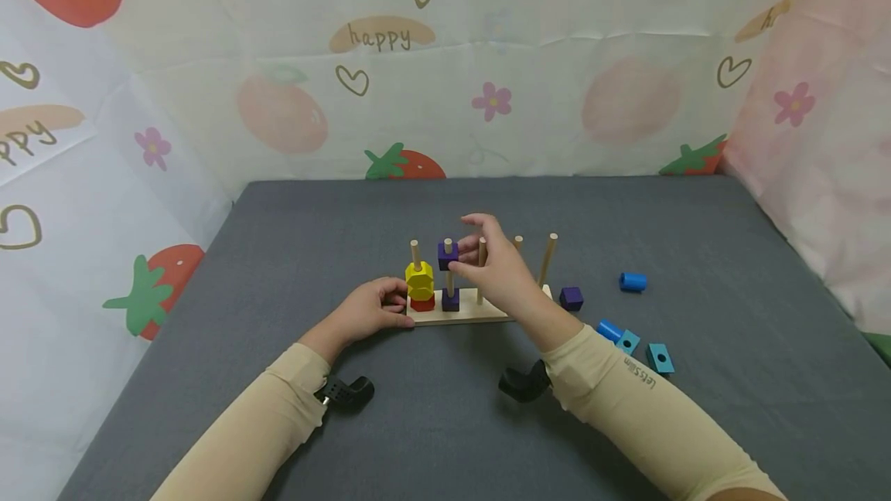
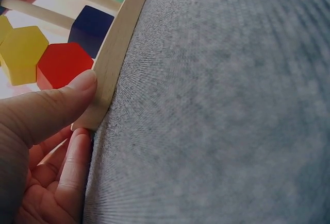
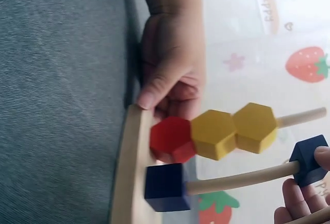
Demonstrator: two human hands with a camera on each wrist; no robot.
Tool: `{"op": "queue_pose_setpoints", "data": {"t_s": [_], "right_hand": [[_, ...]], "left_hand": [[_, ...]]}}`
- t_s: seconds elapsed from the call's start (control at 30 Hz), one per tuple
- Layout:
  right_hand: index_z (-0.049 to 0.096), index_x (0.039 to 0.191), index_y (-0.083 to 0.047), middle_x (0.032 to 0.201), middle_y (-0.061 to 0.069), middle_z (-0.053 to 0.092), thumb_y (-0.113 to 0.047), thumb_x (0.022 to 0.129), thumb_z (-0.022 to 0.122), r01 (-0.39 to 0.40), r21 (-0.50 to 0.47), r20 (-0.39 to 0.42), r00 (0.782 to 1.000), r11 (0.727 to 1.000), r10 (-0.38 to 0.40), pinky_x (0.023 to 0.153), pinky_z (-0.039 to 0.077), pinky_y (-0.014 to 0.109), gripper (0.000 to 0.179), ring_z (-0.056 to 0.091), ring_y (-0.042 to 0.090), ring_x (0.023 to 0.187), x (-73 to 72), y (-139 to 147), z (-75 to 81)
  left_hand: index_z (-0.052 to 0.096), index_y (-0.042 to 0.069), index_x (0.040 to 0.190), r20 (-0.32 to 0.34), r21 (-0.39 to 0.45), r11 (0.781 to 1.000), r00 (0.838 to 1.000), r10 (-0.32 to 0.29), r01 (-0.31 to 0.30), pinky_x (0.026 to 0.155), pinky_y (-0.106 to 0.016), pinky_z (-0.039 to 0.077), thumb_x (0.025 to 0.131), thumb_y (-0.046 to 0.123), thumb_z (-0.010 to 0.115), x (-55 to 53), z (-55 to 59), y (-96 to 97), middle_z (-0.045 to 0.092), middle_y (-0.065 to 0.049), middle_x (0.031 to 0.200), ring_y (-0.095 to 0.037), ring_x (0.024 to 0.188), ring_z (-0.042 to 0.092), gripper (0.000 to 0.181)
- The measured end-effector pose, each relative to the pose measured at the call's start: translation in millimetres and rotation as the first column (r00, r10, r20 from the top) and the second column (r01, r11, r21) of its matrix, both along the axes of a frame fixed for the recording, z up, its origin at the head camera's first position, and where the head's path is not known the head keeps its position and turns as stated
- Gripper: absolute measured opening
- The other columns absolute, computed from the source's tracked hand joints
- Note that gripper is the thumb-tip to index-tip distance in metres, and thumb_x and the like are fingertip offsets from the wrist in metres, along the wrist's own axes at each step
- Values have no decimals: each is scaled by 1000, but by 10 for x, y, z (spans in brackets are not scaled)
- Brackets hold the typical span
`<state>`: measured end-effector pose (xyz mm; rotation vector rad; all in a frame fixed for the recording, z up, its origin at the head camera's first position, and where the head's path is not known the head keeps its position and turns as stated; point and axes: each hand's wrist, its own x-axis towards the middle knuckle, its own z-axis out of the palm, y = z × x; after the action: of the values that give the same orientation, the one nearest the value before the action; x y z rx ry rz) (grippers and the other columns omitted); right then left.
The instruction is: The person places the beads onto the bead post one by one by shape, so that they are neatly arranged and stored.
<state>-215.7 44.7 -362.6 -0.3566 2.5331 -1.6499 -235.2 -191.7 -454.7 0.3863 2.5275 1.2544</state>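
My left hand (image 1: 372, 306) grips the left end of a wooden peg stand (image 1: 459, 317), its thumb on the front edge in the left wrist view. On the leftmost peg, two yellow hexagonal blocks (image 1: 419, 280) sit above a red hexagonal block (image 2: 66, 65). The second peg carries a dark purple block (image 3: 166, 187) at its foot. Near that peg's top, my right hand (image 1: 497, 265) pinches another purple block (image 3: 308, 161), and the peg's tip pokes out above it. Bare pegs (image 1: 548, 257) rise farther right, partly hidden behind the right hand.
Right of the stand lies a loose purple block (image 1: 571, 298). Beyond it are a blue cylinder (image 1: 633, 282), a second blue cylinder (image 1: 609, 330) and two teal blocks (image 1: 660, 359) with holes, close to the right forearm. Grey cloth (image 1: 418, 439) covers the table; a printed curtain (image 1: 431, 99) hangs behind.
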Motion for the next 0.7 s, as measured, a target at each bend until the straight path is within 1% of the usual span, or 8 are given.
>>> {"op": "queue_pose_setpoints", "data": {"t_s": [0.07, 0.13, 0.2, 0.3, 0.43, 0.53, 0.7], "right_hand": [[30, 135, -20, 107, 2, 54, -14, 85, 66, 8, -11, 9, 1000, 1000, -8, 86, 47, 36, 62, 56, 17, 95, -2, 0, -47], [32, 134, -18, 107, 3, 55, -13, 84, 66, 10, -8, 15, 1000, 1000, -10, 87, 47, 36, 60, 56, 17, 96, -3, -2, -94], [38, 130, -14, 107, 4, 55, -13, 84, 66, 12, 4, 24, 1000, 1000, -12, 88, 47, 36, 54, 56, 18, 97, -8, -4, -144], [46, 119, -10, 106, 6, 56, -13, 85, 66, 17, 30, 34, 999, 999, -18, 88, 47, 36, 39, 57, 19, 98, -10, -10, -216], [51, 107, -10, 103, 6, 59, -13, 84, 66, 41, 37, 46, 998, 998, -43, 87, 48, 36, 27, 58, 19, 97, -10, -18, -313], [52, 104, -9, 101, 6, 60, -11, 84, 67, 46, 22, 60, 997, 999, -47, 86, 48, 37, 25, 59, 20, 96, -7, -19, -384], [54, 104, -9, 102, 6, 60, -10, 83, 67, 54, 11, 76, 996, 999, -54, 86, 48, 39, 25, 59, 20, 97, 2, -20, -476]], "left_hand": [[59, 14, 109, -3, -4, 1000, 1000, -1, 1, 86, -30, 48, 70, 25, 79, 1, -1, 2, 56, -2, 100, -16, 93, 54, 45], [59, 14, 109, -3, -5, 1000, 1000, 2, -2, 86, -30, 48, 70, 25, 79, 1, -3, 5, 57, -2, 99, -16, 93, 54, 45], [59, 14, 108, -3, -7, 1000, 1000, 6, -6, 86, -30, 49, 70, 25, 79, 2, -4, 7, 57, -1, 99, -15, 92, 55, 45], [59, 13, 109, -9, -5, 1000, 1000, 3, -3, 86, -29, 49, 70, 25, 79, 5, -2, 12, 57, -2, 99, -15, 93, 55, 45], [59, 11, 110, -18, -5, 1000, 1000, 1, -1, 86, -30, 48, 70, 24, 79, 11, 7, 16, 57, -3, 101, -16, 93, 55, 46], [59, 11, 110, -13, -1, 1000, 1000, 7, -7, 86, -29, 48, 70, 23, 79, 16, 13, 21, 57, -3, 101, -16, 94, 55, 47], [58, 10, 110, -13, -3, 1000, 1000, 11, -11, 86, -29, 48, 70, 22, 79, 17, 8, 27, 57, -3, 101, -16, 94, 55, 47]]}}
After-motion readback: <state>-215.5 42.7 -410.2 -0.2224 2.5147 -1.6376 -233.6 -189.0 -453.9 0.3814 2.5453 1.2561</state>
